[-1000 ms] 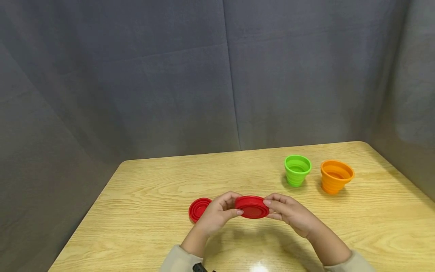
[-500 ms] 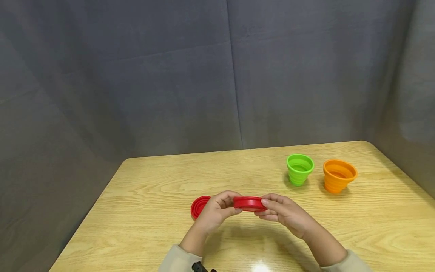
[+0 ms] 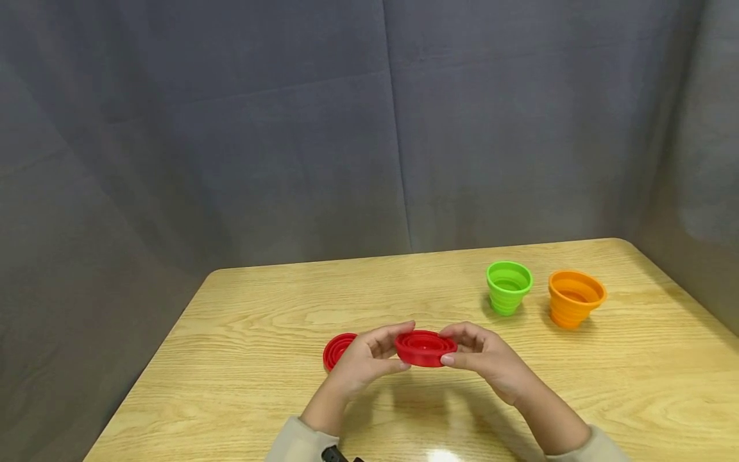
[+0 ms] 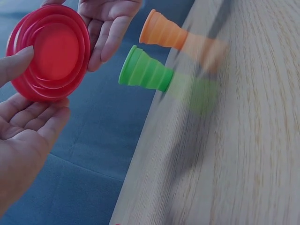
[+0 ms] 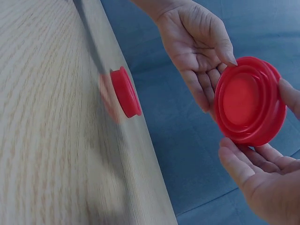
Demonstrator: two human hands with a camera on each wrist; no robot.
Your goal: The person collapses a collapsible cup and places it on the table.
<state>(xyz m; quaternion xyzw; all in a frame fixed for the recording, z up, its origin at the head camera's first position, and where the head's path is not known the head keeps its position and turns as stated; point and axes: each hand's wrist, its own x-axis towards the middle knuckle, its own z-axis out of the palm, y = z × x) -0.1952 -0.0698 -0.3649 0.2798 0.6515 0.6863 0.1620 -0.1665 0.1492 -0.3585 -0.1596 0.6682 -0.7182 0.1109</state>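
A red collapsible cup (image 3: 424,350), folded flat into rings, is held above the table between both hands. My left hand (image 3: 364,359) grips its left rim, thumb at the near side and fingers behind. On the opposite rim, my right hand (image 3: 491,362) holds it in the same way. Its ringed hollow faces up in the head view; the wrist views show its flat base (image 4: 57,51) from below. A second folded red cup (image 3: 337,350) lies on the table behind my left hand, which partly covers it; the right wrist view shows that cup (image 5: 124,93) from the side.
Toward the back right stand a green cup (image 3: 509,289) and an orange cup (image 3: 574,300), both expanded and upright. The wooden table (image 3: 260,321) ends at a grey curtain (image 3: 300,160) behind and at the sides.
The held cup has been tilted, so its underside, seen a second ago, has turned away and its ringed hollow now shows. My right thumb has shifted lower on its near side.
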